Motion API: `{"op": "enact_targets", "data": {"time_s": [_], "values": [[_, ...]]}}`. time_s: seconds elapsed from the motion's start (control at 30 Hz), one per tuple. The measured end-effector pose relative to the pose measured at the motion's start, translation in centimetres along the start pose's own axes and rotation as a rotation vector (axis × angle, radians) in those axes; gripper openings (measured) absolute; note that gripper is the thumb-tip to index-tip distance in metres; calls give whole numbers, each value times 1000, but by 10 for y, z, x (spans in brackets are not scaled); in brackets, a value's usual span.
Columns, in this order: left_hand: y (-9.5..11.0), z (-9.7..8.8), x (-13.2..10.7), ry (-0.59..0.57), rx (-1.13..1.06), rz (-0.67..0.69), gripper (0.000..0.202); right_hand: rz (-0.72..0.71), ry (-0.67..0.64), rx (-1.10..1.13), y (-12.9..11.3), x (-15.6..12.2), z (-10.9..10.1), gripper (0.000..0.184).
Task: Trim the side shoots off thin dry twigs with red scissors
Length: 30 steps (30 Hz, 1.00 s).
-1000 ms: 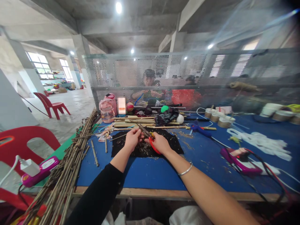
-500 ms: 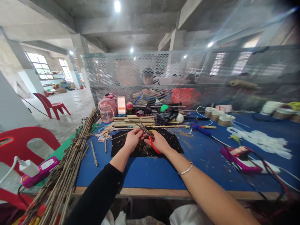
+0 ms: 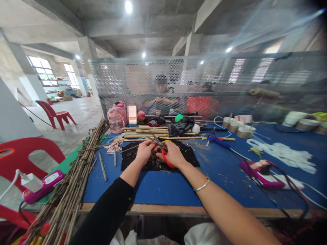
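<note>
My right hand (image 3: 174, 153) is closed round red-handled scissors (image 3: 163, 153), blades pointing up and left. My left hand (image 3: 145, 150) pinches a thin twig piece right at the blades; the piece itself is too small to make out well. Both hands hover over a black cloth (image 3: 189, 154) strewn with small dry clippings, lying on the blue table (image 3: 163, 189). A bracelet sits on my right wrist.
A long bundle of bare twigs (image 3: 74, 190) lies along the table's left edge. Bamboo sticks (image 3: 145, 134), a pink jug (image 3: 117, 119), tape rolls (image 3: 242, 129), a blue glue gun (image 3: 217, 140) and a purple one (image 3: 263, 175) with cables lie about. People sit behind a mesh screen (image 3: 204, 75). Red chairs stand left.
The hands stay over the black cloth, shifting only slightly; the scissors work at the piece held by my left hand. The view has barely moved.
</note>
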<state>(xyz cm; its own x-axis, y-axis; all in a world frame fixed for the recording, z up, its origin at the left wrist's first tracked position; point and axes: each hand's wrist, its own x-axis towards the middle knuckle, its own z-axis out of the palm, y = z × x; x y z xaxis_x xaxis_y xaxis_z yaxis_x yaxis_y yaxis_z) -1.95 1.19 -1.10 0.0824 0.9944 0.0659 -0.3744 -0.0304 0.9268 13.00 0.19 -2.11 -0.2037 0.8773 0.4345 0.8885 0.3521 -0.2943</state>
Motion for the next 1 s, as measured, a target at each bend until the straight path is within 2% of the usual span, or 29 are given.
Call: {"op": "enact_targets", "data": {"time_s": [0.13,0.27,0.43,0.7,0.9,1.0], "values": [[0,1,-1,-6,-2,-38,18,32,-40,58,-2,-3,-1,44],[1,2,-2,9,2,-13,23,130,-108,72,-5,-4,-3,41],[0,0,0,22,24,15,25,188,-133,97,-9,-4,-3,44],[-4,-3,2,40,55,3,17,196,-163,89,-7,-3,-2,47],[-9,1,1,-18,96,11,15,142,-78,73,-12,-4,-4,44],[-9,2,0,-23,90,37,16,148,-86,93,-12,-4,-3,42]]}}
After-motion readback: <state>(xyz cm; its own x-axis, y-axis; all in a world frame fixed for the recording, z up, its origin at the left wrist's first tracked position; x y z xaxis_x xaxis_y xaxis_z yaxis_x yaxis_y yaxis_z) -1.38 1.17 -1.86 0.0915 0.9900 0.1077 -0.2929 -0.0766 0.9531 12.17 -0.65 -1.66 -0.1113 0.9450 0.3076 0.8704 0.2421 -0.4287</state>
